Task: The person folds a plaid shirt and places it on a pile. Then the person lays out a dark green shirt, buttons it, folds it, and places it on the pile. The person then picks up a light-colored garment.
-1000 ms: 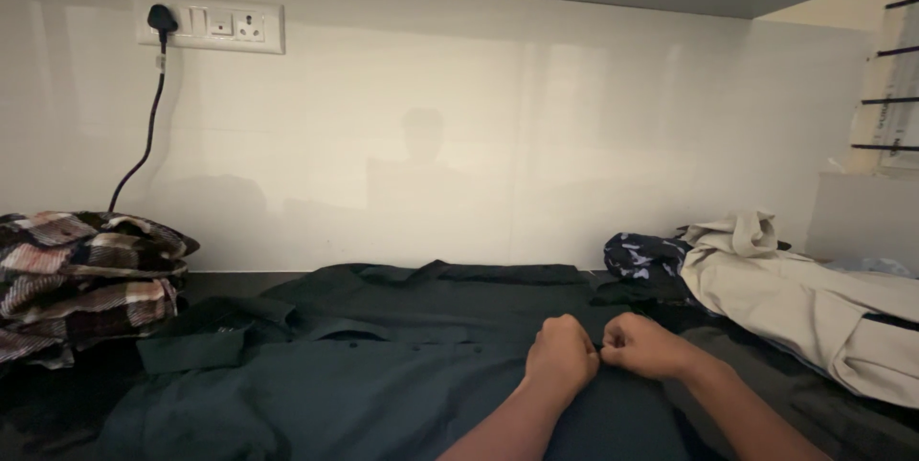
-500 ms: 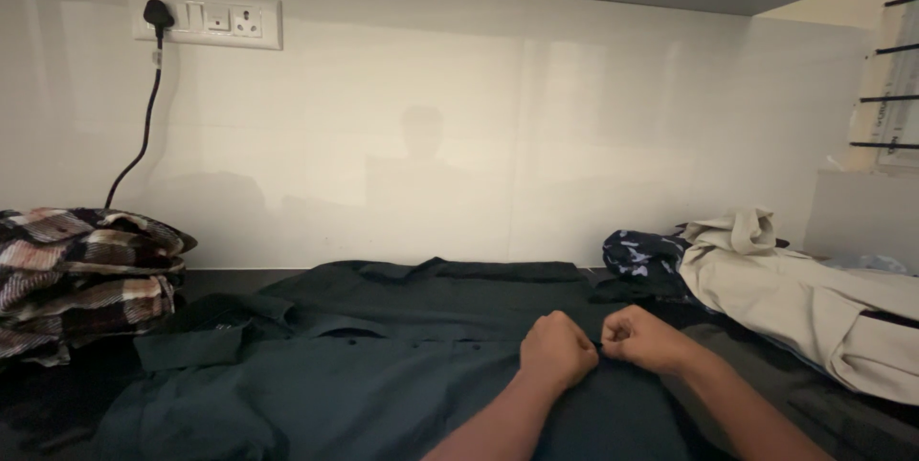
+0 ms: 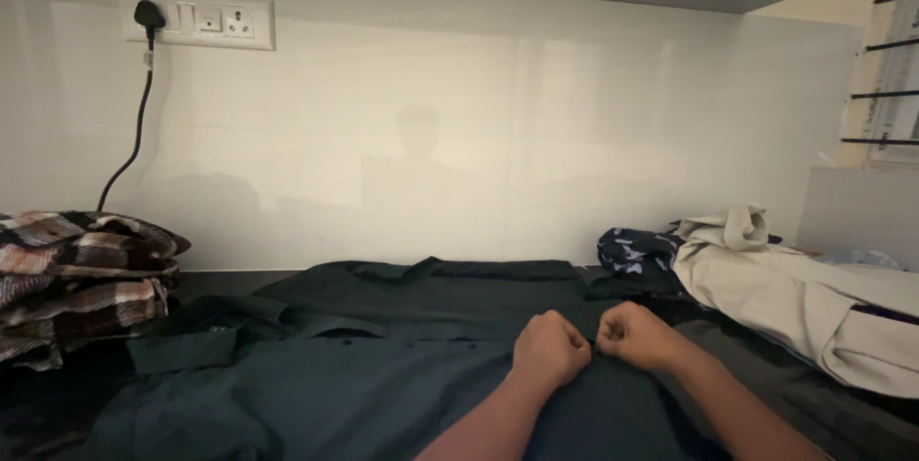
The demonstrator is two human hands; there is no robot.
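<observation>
While both fists, left hand (image 3: 549, 349) and right hand (image 3: 635, 334), pinch the dark green shirt (image 3: 383, 375) placket, tugging apart risks rumpling it.

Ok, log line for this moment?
left hand: fisted on dark green cloth shirt | right hand: fisted on it | hands: close together

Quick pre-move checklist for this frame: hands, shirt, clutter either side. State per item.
1. Left hand closed on the dark green shirt at its front edge: ok.
2. Right hand closed on the same edge, beside the left: ok.
3. Shirt spread flat, collar toward the wall: ok.
4. Button between the fingertips: cannot tell, hidden by the fists.
5. Plaid stack clear of the shirt: not ok, it appears to touch the sleeve.
6. Beige garment clear of the right forearm: ok.
</observation>
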